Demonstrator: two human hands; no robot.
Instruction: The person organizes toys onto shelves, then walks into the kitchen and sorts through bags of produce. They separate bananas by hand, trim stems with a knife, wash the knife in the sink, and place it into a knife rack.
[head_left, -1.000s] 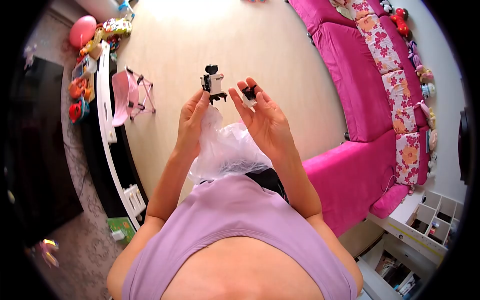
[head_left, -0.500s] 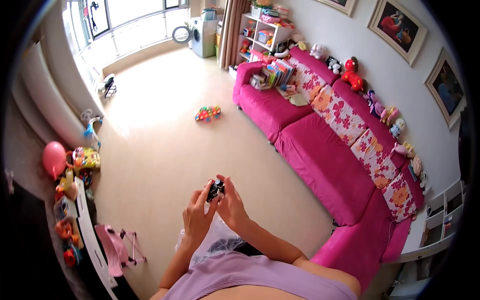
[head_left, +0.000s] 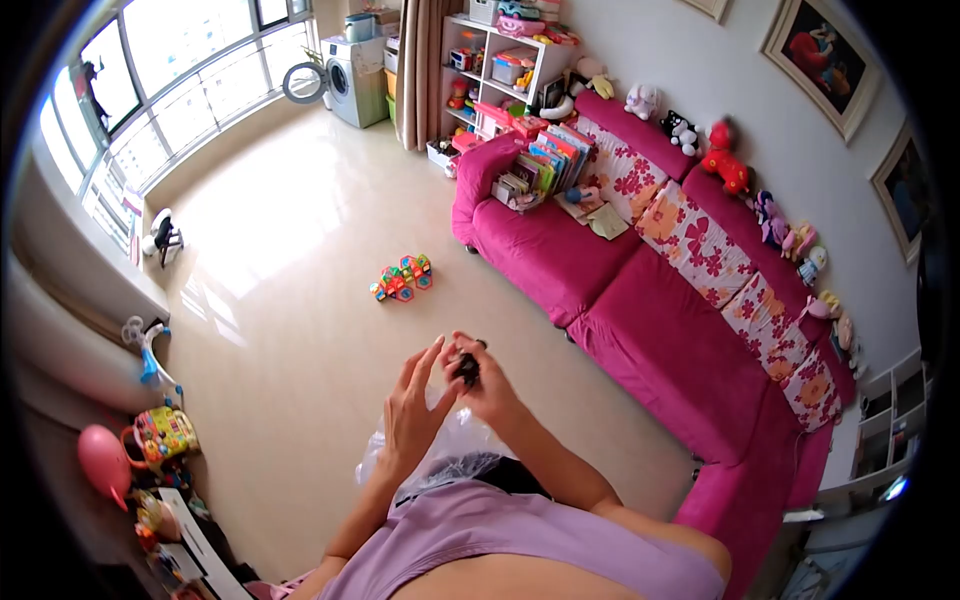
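My right hand (head_left: pixel 488 388) is closed around a small black object (head_left: pixel 467 371), whose kind I cannot make out. Beside it, my left hand (head_left: pixel 408 410) is raised with its fingers stretched and the thumb apart, holding nothing visible. The fingertips of the left hand come close to the right hand; whether they touch it is unclear. Below both hands, a clear plastic bag (head_left: pixel 447 447) lies against my lap, with something dark partly inside or behind it.
A colourful toy (head_left: pixel 402 278) made of geometric pieces lies on the floor ahead. Along the right runs a magenta sofa (head_left: pixel 650 350) with books and plush toys. At the left are a pink balloon (head_left: pixel 104 463), an activity toy (head_left: pixel 165 436) and a white cabinet (head_left: pixel 205 555).
My left hand has come away from the small black object, which stays in my right hand. Both hands have shifted slightly, and the view has turned left.
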